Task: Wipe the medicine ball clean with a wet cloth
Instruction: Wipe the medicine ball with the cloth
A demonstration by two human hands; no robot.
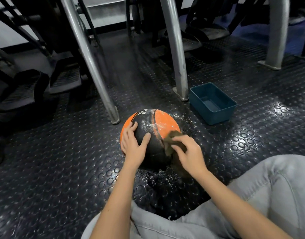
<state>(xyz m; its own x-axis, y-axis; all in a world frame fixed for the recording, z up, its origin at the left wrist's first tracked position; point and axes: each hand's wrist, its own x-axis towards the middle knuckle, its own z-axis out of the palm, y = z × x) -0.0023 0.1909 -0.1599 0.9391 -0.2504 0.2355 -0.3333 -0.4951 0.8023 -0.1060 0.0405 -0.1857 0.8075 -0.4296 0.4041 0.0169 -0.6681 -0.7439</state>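
Two hands were on the ball (148, 125), which sat on the studded floor (62, 161) just ahead of the person's knees, near a metal leg (112, 107). The left hand (133, 147) lay flat on the ball's left shoulder. Its fingers (129, 133) were straight and spread wide, pressing to steady the ball and gripping nothing. The right hand (189, 152) held the brown cloth (173, 135) against the ball's right side, with its fingers (181, 142) curled over the bunched fabric. We could not tell how much of the cloth was tucked under the palm.

We judged the wiping to be under way but not done. White flecks streaked the top of the ball across the black band and the orange panel, and more lay scattered on the floor around it. The next move, as we read it, called for the cloth to go up and over that speckled patch while the left hand braced the ball or rolled it to bring fresh surface round. A dip in the blue tub (217, 118), which stood just beyond and to the right, might be wanted first. We could not make out how wet the cloth was.

Being round, the ball had no long axis to speak of. Its black band ran from the near side over the top to the far side, and the "3 KG" mark sat at the far upper edge, facing away from us.
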